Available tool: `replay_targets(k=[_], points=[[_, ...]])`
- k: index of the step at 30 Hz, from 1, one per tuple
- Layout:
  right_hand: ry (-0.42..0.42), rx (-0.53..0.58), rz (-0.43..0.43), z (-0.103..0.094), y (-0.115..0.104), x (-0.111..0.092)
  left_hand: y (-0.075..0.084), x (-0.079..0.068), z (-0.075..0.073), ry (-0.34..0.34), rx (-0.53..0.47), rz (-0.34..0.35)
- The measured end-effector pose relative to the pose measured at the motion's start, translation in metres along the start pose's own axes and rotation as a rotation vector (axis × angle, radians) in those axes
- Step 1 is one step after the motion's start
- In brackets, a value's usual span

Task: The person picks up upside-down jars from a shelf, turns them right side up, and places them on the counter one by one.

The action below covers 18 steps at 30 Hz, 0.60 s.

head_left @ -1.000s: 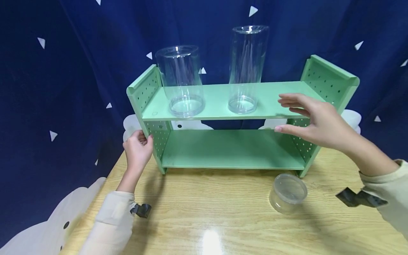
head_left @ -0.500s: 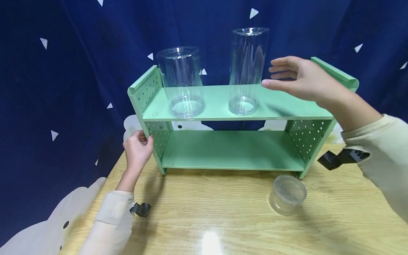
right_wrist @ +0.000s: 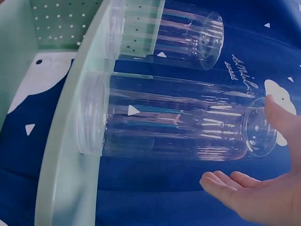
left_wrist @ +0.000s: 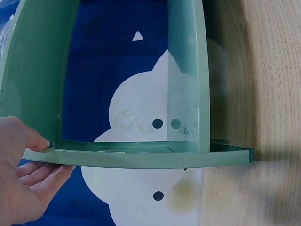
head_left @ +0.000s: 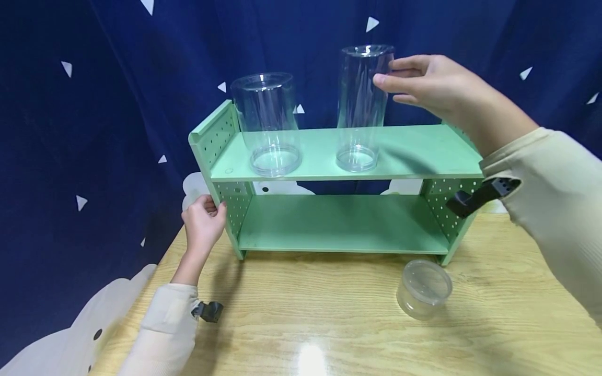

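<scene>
A green two-tier shelf rack (head_left: 343, 222) stands on the table. My left hand (head_left: 204, 222) pinches the front edge of its left side panel (left_wrist: 141, 159), thumb inside and fingers outside. On the upper shelf a tall clear plastic jar (head_left: 361, 107) stands upright. Beside its upper end, my right hand (head_left: 437, 86) is held with the fingers spread apart from the thumb. In the right wrist view the thumb overlaps the jar's end, and the fingers (right_wrist: 230, 181) lie just off its side. A shorter, wider clear jar (head_left: 268, 117) stands to the left on the same shelf.
A small round clear tub (head_left: 424, 290) with a lid sits on the wooden table (head_left: 282, 313) before the rack's right foot. The lower shelf lies below the jars. A dark blue curtain (head_left: 117, 78) with white shapes hangs behind and at left.
My right hand has risen and moved left from in front of the upper shelf's right part to the tall jar's upper end. The left hand keeps its place on the side panel.
</scene>
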State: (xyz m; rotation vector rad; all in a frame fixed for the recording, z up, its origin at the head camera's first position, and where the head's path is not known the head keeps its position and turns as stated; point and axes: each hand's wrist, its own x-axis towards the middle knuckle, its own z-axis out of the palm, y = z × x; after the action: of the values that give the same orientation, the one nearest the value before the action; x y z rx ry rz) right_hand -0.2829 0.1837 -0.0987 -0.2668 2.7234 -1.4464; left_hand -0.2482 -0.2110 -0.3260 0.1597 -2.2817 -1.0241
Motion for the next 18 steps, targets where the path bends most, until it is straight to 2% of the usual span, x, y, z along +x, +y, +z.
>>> replay_targets(k=[8,18], points=[[-0.038,0.169,-0.039,0.003,-0.009,0.010,0.000,0.001,0.000,-0.001,0.006,0.002],[0.037,0.227,-0.063,0.008,-0.019,0.015,0.002,0.002,0.002,0.004,-0.031,-0.004]])
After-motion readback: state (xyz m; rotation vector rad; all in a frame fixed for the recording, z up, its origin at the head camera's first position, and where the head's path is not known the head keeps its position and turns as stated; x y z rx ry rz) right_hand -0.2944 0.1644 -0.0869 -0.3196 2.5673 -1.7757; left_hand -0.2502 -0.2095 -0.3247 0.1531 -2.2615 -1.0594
